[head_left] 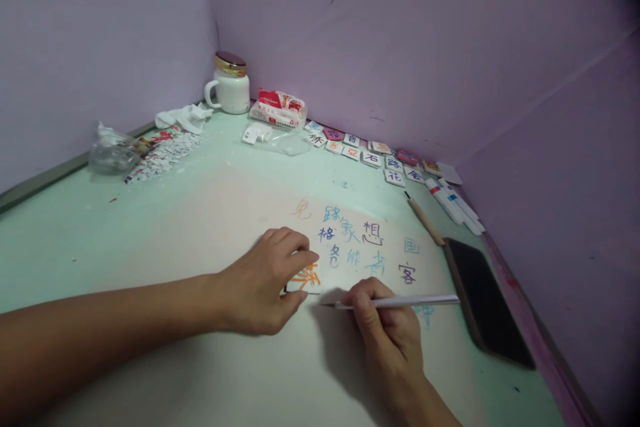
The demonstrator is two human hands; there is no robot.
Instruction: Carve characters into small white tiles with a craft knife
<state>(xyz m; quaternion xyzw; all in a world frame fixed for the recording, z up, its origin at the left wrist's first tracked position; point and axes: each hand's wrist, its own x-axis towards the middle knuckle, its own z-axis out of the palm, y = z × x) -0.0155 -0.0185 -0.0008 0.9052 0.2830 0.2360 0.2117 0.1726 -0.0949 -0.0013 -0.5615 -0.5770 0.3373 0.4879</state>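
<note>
A small white tile (pixel 314 285) with an orange character is being pinched near the middle of the tabletop (pixel 235 200) by the left hand (pixel 260 280), its thumb and index finger being set narrowly at opposite edges, probably so that the piece is being steadied while its face is being left partly exposed. A slim silver tool (pixel 425 301) is being gripped like a pen by the right hand (pixel 390 320), the fingers being closed near its front end, presumably for fine control; its dark point is being aimed toward the tile without any contact being clearly shown.

Coloured handwritten characters (pixel 373 233) are being displayed beyond the hands. Along the far edge, lettered tiles (pixel 371 159) are being kept in loose rows, perhaps so that they are being left readable and out of the way. Toward the right edge, white markers (pixel 445 201), a wooden-handled tool (pixel 425 219) and a dark phone (pixel 487 300) are being kept near the right hand.

The far left corner is being occupied by a lidded mug (pixel 233 90), with a red-and-white packet (pixel 279 109) beside it. Along the left edge, scraps (pixel 165 159) are being heaped beside a clear bag (pixel 113 150) and crumpled tissue (pixel 183 118). The pale green surface is being enclosed by purple walls (pixel 350 27).
</note>
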